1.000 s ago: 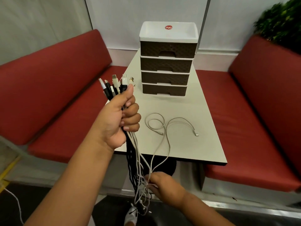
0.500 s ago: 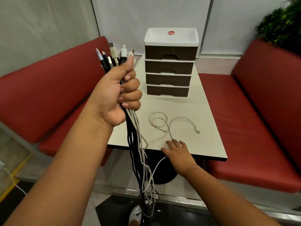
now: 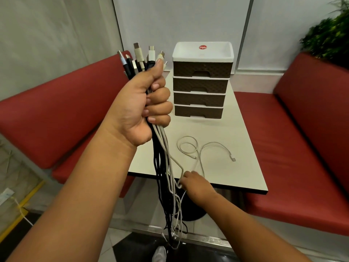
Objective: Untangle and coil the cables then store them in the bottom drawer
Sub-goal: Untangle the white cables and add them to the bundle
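Observation:
My left hand [image 3: 145, 104] grips a bundle of black and white cables [image 3: 166, 176] held up high, plugs sticking out above the fist, the strands hanging down past the table edge toward the floor. My right hand [image 3: 194, 183] is at the table's near edge and pinches one white strand of the bundle. A loose white cable [image 3: 200, 152] lies looped on the table. The brown drawer unit [image 3: 201, 82] stands at the far end, its bottom drawer [image 3: 198, 111] shut.
The white table [image 3: 245, 148] sits between two red bench seats [image 3: 302, 157]. A plant [image 3: 328, 35] rises at the upper right. A shoe [image 3: 159, 253] shows on the floor under the cable ends.
My left hand raised the bundle higher. My right hand came up from the low cable ends to the table edge and took hold of a white strand.

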